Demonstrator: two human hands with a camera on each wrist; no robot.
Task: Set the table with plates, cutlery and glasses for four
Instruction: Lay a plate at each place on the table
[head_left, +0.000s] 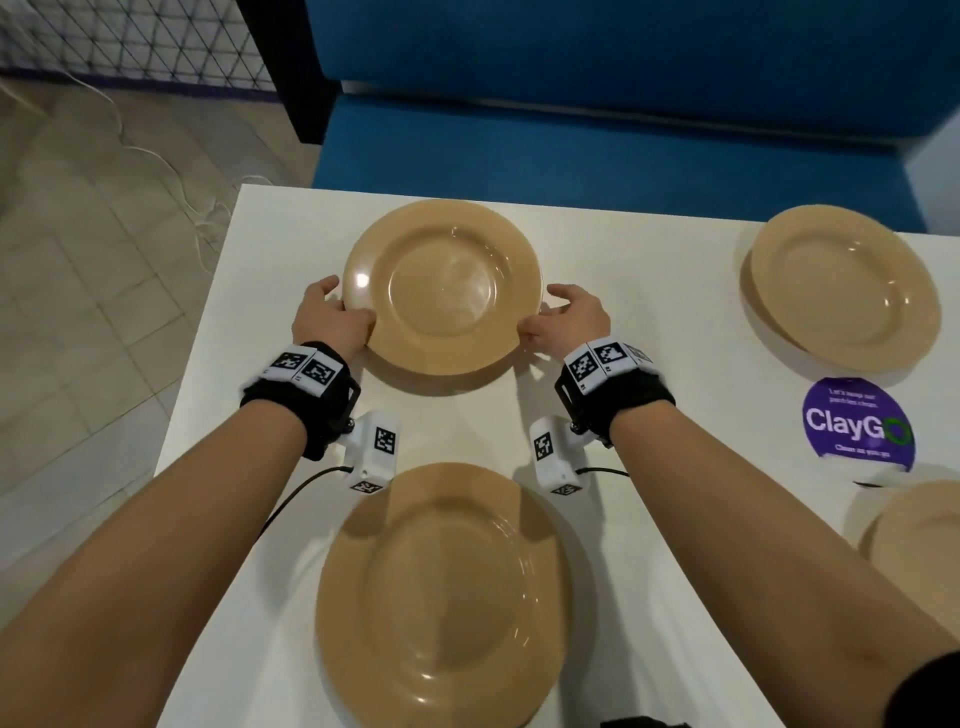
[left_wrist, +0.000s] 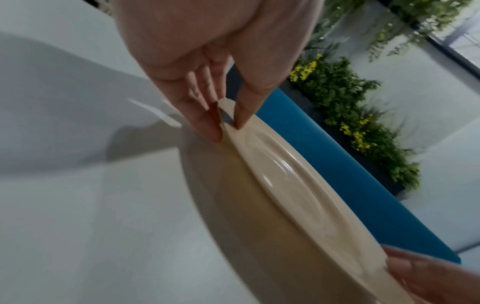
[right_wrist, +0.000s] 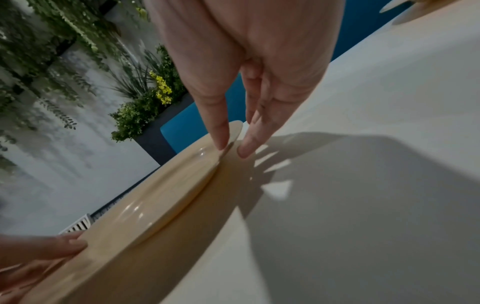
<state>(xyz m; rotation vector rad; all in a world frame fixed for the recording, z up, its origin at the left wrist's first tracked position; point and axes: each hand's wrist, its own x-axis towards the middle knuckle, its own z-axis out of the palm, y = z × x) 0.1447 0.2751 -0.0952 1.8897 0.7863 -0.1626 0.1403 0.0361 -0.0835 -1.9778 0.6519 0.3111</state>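
White table (head_left: 649, 322) with four bare tan plates, the far plate (head_left: 441, 286) pinched between left hand (head_left: 327, 322) and right hand (head_left: 569, 319).

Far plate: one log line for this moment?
far plate | left hand and right hand pinch rim | plates in view: four | cutlery, glasses: none in view

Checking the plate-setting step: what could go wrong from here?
The far plate is pinched only at its rim by the left hand and right hand; that shallow grip could slip. It sits near the white table's far edge, so overshooting risks a fall. The forearms cross above the near plate and might nudge it.
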